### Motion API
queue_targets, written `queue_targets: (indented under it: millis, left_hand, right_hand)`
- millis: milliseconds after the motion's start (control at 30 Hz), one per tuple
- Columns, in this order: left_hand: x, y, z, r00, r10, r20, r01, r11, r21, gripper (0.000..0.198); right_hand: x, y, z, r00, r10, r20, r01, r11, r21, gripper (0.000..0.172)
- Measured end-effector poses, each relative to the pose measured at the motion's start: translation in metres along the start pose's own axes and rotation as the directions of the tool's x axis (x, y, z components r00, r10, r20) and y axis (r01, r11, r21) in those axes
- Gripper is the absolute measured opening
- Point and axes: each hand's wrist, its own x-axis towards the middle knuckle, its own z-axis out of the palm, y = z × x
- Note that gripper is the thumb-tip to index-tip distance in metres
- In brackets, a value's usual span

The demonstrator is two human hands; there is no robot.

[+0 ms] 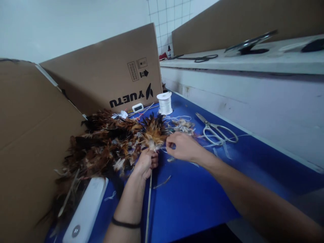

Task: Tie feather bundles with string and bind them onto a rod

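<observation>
My left hand (146,162) is wrapped round the neck of a feather duster (153,132), its brown and black feathers fanning out above the fist. Below the fist its thin stick (149,206) runs down toward me. Just right of the feathers, my right hand (181,146) is closed in a pinch. A thin white ribbon (163,147) stretches between the two hands; the fingertips that pinch it are partly hidden. Loose feathers (101,148) lie in a large pile to the left. Behind the right hand is a smaller heap of pale feathers (184,125).
Silver scissors (215,130) lie on the blue table (187,199) at right, among ribbon scraps. A white ribbon spool (165,104) stands at the back, near a small digital display (137,107). Cardboard (101,71) walls the back and left. A long white device (86,211) lies front left.
</observation>
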Motion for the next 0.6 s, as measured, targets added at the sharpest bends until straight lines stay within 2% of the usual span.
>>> queue_targets:
  millis: [67, 100, 233, 300, 433, 600]
  left_hand:
    - [0.001, 0.000, -0.002, 1.000, 0.004, 0.015, -0.004, 1.000, -0.009, 0.011]
    - [0.001, 0.000, -0.002, 1.000, 0.007, 0.017, -0.007, 1.000, -0.006, 0.011]
    - [0.003, 0.000, -0.004, 1.000, 0.026, 0.009, -0.026, 1.000, 0.016, 0.012]
    - [0.004, -0.001, -0.003, 0.999, 0.039, 0.010, -0.039, 0.999, 0.024, 0.012]
    - [0.002, -0.003, 0.001, 0.999, 0.045, -0.001, -0.045, 0.998, 0.048, 0.013]
    - [-0.003, -0.003, 0.008, 0.996, 0.067, -0.054, -0.058, 0.987, 0.149, 0.013]
  right_hand:
    - [0.000, 0.001, 0.009, 0.997, -0.036, 0.061, 0.040, 0.996, -0.075, 0.011]
    - [0.000, 0.001, 0.014, 0.995, -0.027, 0.093, 0.032, 0.998, -0.055, 0.016]
    - [0.003, -0.005, 0.031, 0.964, 0.067, 0.258, -0.131, 0.962, 0.240, 0.015]
    - [0.004, -0.008, 0.036, 0.971, 0.111, 0.210, -0.176, 0.931, 0.320, 0.020]
    - [0.007, -0.010, 0.042, 0.973, 0.222, 0.061, -0.229, 0.911, 0.343, 0.026]
    - [0.007, -0.007, 0.042, 0.956, 0.289, 0.052, -0.285, 0.867, 0.409, 0.024]
